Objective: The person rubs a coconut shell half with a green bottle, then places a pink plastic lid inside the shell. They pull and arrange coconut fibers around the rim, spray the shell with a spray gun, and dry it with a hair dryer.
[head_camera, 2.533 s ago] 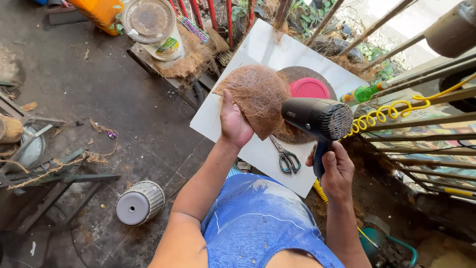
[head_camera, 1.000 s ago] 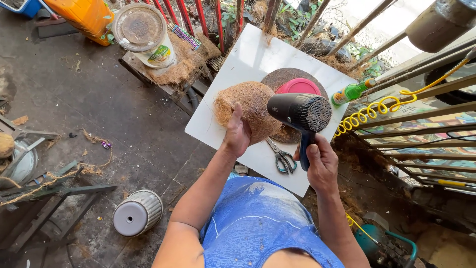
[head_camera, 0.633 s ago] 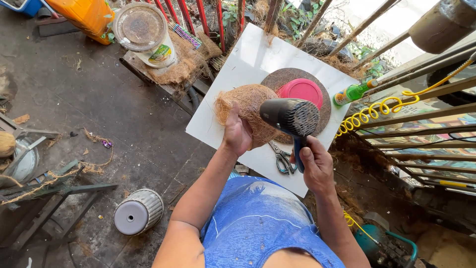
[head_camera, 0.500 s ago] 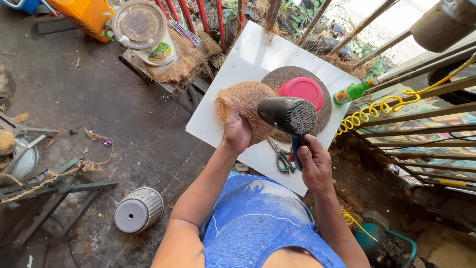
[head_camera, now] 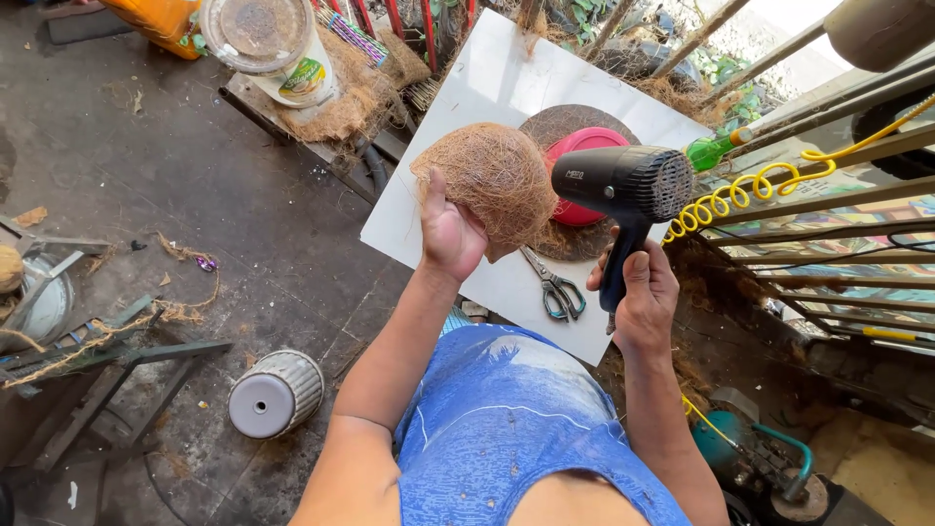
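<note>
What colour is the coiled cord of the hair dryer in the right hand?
Yellow coiled cord, on the black hair dryer; head view shows it.

Count, by the white board (head_camera: 506, 83): 1 coconut husk (head_camera: 487, 175), 1 hair dryer (head_camera: 618, 185), 1 scissors (head_camera: 557, 290), 1 pink bowl (head_camera: 582, 156), 1 green bottle (head_camera: 711, 151).

Both bare arms reach forward from the near edge. The left hand (head_camera: 450, 232) is raised, palm up, thumb upright, fingers spread and cupped under a load. The right hand (head_camera: 638, 297), just right of it, has its fingers wrapped tight around a handle.
</note>
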